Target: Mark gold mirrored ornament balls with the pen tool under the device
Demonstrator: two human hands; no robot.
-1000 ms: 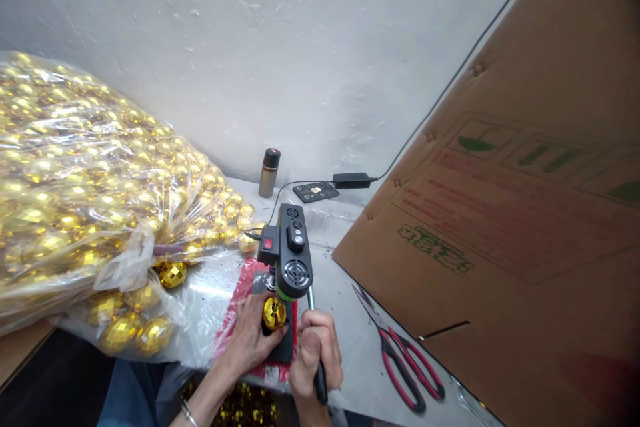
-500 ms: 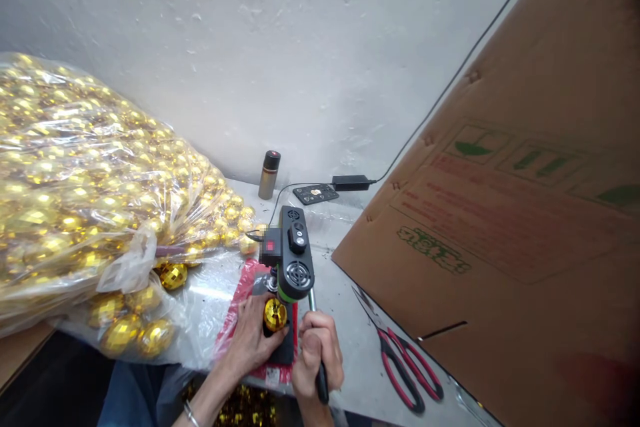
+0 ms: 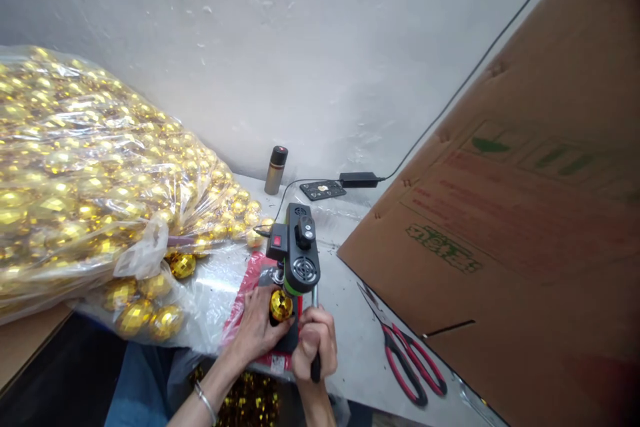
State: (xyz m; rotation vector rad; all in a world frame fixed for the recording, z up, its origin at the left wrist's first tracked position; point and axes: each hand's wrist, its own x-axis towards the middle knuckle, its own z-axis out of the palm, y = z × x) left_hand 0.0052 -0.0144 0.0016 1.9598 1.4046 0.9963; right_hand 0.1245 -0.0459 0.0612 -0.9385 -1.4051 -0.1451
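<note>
A shiny gold mirrored ball (image 3: 281,305) sits under the head of a small black bench drill press (image 3: 303,247). My left hand (image 3: 260,327) is closed around the ball, with thumb and fingers at its sides. On the press's right side, my right hand (image 3: 316,341) grips the lever handle (image 3: 315,368), whose metal rod rises toward the machine. Whatever tip the press has is hidden behind its head. The press stands on a red plastic sheet (image 3: 242,301).
A large clear bag (image 3: 100,167) of gold balls fills the left. Red-handled scissors (image 3: 407,353) lie at right beside a big cardboard box (image 3: 490,227). Behind the press are a bottle (image 3: 275,170), a black panel (image 3: 323,190) and a power adapter (image 3: 359,179) with its cord.
The view has shifted slightly, so everything sits a little to the right. My right hand and the lever handle are slightly higher beside the press; my left hand still holds the ball.
</note>
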